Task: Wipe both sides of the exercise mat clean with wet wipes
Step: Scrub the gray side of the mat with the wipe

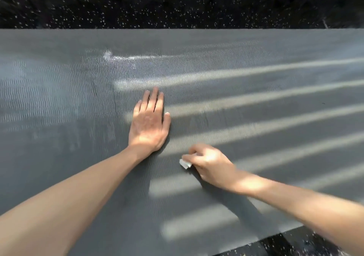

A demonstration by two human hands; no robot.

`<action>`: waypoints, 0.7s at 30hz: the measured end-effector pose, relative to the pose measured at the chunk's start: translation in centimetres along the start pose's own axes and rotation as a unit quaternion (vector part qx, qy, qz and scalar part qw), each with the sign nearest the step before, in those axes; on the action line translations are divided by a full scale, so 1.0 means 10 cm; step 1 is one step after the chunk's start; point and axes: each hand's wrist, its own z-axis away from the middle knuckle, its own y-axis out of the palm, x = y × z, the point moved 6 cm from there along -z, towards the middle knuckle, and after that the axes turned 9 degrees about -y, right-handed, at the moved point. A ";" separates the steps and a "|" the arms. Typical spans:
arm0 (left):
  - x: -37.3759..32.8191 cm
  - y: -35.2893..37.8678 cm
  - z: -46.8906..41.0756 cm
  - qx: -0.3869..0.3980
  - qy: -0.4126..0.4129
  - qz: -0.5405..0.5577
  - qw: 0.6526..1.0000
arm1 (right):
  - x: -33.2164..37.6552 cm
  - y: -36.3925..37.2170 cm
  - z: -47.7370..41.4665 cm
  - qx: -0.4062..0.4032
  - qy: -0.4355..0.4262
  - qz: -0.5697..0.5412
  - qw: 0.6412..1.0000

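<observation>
A person's two bare hands worked on a grey exercise mat (pixel 236 44) that lay flat across a black, white-flecked floor (pixel 137 5) and filled most of the view. The left hand (pixel 148 122) rested palm down near the middle of the mat, fingers straight and close together, thumb out to the side, holding nothing. Just to its right and nearer the camera, the right hand (pixel 209 164) was curled around a small folded white wet wipe (pixel 185 163), pressing it against the mat's surface; only a corner of the wipe showed beyond the fingers (the hand was slightly blurred). Pale stripes of sunlight slanted across the right half of the mat and over both wrists. Beyond the left hand, a glossy patch (pixel 126 58) shone on the mat's rippled texture. The mat's far edge ran straight against the floor, and its near edge showed at lower right, where a strip of the same speckled floor appeared.
</observation>
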 end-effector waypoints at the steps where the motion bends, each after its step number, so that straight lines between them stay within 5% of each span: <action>1: 0.01 0.01 0.01 0.003 -0.002 0.006 1.000 | -0.07 -0.05 -0.13 0.042 -0.030 -0.009 0.999; 4: 0.01 -0.04 0.01 0.014 -0.002 0.023 1.000 | -0.16 -0.10 -0.37 0.128 -0.059 0.003 0.990; 11: 0.03 -0.01 -0.02 0.016 0.002 0.019 1.000 | -0.05 -0.04 -0.13 -0.079 0.054 -0.045 0.994; 21: -0.01 0.03 -0.06 0.000 0.015 -0.035 0.999 | -0.70 -0.34 -0.79 -0.094 0.028 -0.035 0.995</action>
